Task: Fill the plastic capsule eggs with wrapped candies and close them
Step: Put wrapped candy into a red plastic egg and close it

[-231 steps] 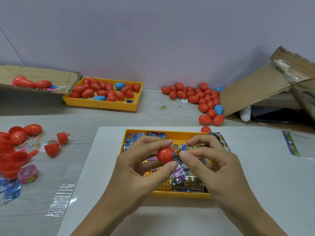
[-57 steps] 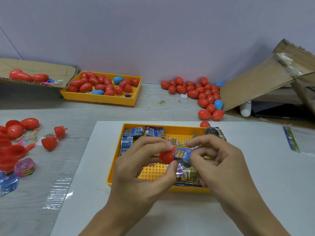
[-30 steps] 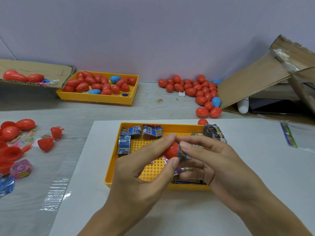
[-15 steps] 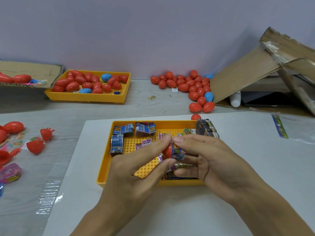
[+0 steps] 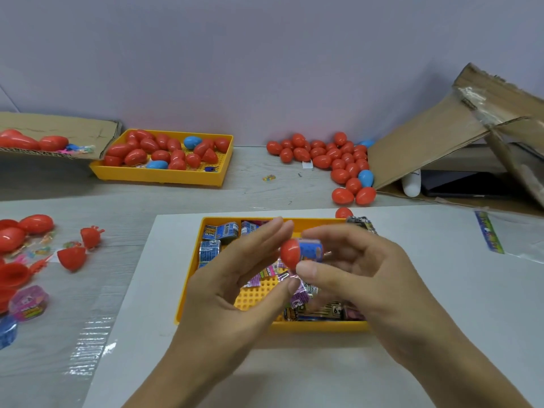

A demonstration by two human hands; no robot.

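1. One table (image 5: 265, 195), pale wood grain, with one white sheet (image 5: 441, 290) laid over its near part.
2. Two cardboard pieces: a large tilted box flap (image 5: 426, 148) at the right, and a flat piece (image 5: 59, 125) at the far left that carries a few red eggs.
3. Two yellow trays. The far tray (image 5: 159, 179) holds roughly twenty red eggs and two blue ones. The near tray (image 5: 188, 278) sits on the sheet and holds wrapped candies (image 5: 219, 231), too jumbled to count, in blue, purple and dark wrappers.
4. Two hands, both raised over the near tray. The left hand (image 5: 235, 293) has its fingers straight and slightly apart, its fingertips just beside the egg half; whether they touch it I cannot tell. The right hand (image 5: 362, 278) pinches the egg half between thumb below and curled fingers above.
5. One loose pile of eggs (image 5: 329, 160) by the box flap: about two dozen red, two blue.
6. Open red halves (image 5: 72, 259) and candy lie at the left edge, partly cut off.
7. One egg half (image 5: 290, 252) in the air between the hands: glossy red, rounded, its open end facing right. One blue-wrapped candy (image 5: 311, 248) sticks out of that opening, only partly inside. The egg has no second half on it.
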